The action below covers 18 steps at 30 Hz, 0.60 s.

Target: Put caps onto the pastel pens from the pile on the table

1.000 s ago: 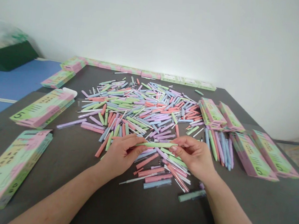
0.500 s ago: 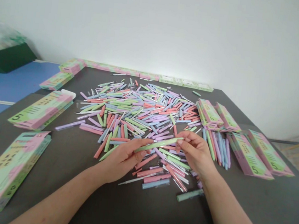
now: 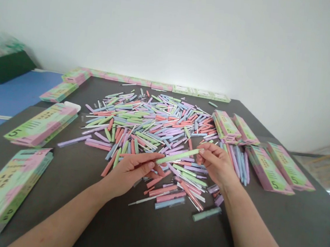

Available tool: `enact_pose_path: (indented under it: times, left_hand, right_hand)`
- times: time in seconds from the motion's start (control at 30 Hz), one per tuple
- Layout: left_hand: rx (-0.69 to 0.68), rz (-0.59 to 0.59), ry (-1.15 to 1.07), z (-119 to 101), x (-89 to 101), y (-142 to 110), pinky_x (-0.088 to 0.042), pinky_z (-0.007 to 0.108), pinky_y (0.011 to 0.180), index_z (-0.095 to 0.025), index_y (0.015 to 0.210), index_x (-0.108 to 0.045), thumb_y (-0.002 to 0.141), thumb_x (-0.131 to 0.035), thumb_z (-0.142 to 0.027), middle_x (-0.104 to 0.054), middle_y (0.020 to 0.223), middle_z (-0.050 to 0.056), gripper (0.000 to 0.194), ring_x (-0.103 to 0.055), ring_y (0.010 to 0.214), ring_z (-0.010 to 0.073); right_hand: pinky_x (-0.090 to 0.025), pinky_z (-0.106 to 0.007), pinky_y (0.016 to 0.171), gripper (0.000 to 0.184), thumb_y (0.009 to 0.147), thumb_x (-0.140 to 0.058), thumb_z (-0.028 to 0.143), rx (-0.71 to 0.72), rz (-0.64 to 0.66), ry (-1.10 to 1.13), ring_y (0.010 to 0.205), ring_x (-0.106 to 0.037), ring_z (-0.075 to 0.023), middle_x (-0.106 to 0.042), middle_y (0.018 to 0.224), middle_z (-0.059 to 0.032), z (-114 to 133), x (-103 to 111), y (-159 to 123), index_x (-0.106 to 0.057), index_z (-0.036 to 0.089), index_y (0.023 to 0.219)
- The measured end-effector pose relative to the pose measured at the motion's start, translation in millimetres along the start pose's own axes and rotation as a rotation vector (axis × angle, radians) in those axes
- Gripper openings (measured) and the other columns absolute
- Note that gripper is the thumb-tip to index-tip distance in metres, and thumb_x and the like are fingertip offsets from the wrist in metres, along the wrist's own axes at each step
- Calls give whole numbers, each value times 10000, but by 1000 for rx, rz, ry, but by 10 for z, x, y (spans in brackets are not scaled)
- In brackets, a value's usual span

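A light green pen [image 3: 179,155] is held slantwise above the pile of pens and pen parts [image 3: 153,122]. My left hand [image 3: 129,171] pinches its lower end between thumb and fingers. At its upper end, the thumb and forefinger of my right hand [image 3: 215,162] are closed on it. Under and between my hands lie pink, green, purple and blue barrels with thin white refills. A loose blue barrel [image 3: 170,203] and a grey-green barrel [image 3: 207,214] rest nearer to me on the dark table.
Printed pen boxes [image 3: 42,124] lie along the left, another box [image 3: 7,193] closest to me. More boxes [image 3: 269,170] stand at the right, beside a row of purple and blue pens [image 3: 242,163]. A line of boxes [image 3: 140,82] edges the back. A dark green bin [image 3: 7,65] sits far left.
My left fingers have slid to the pen's lower end, and less of the pen is covered by that hand. My right hand still grips the upper end. The view has shifted slightly.
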State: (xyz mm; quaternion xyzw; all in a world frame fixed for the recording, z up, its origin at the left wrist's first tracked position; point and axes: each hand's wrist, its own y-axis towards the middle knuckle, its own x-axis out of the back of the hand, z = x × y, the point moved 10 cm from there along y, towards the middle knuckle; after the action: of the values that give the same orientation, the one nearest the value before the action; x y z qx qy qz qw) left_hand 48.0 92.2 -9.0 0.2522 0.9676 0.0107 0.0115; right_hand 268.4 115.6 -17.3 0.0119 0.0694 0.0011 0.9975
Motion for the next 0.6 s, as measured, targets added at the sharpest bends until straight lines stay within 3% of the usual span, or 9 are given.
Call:
enact_pose_path:
  times: [0.4, 0.6]
  left_hand:
    - [34, -85, -80, 91, 112, 33, -626, 305, 721, -143, 1042, -736, 793, -707, -389, -750, 764, 63, 352, -726, 732, 186]
    - [49, -191, -192, 164, 199, 47, -614, 313, 726, -116, 1076, -712, 800, -700, -364, -730, 763, 69, 371, -712, 775, 190]
  right_hand:
    - [-437, -235, 536, 181, 719, -776, 305, 4, 117, 21, 515, -537, -99, -606, 552, 28, 45, -106, -28, -678, 179, 805]
    - [-452, -226, 557, 231, 716, -771, 313, -51, 199, -193, 584, -584, -104, -701, 723, -11, 0, -191, -87, -716, 171, 889]
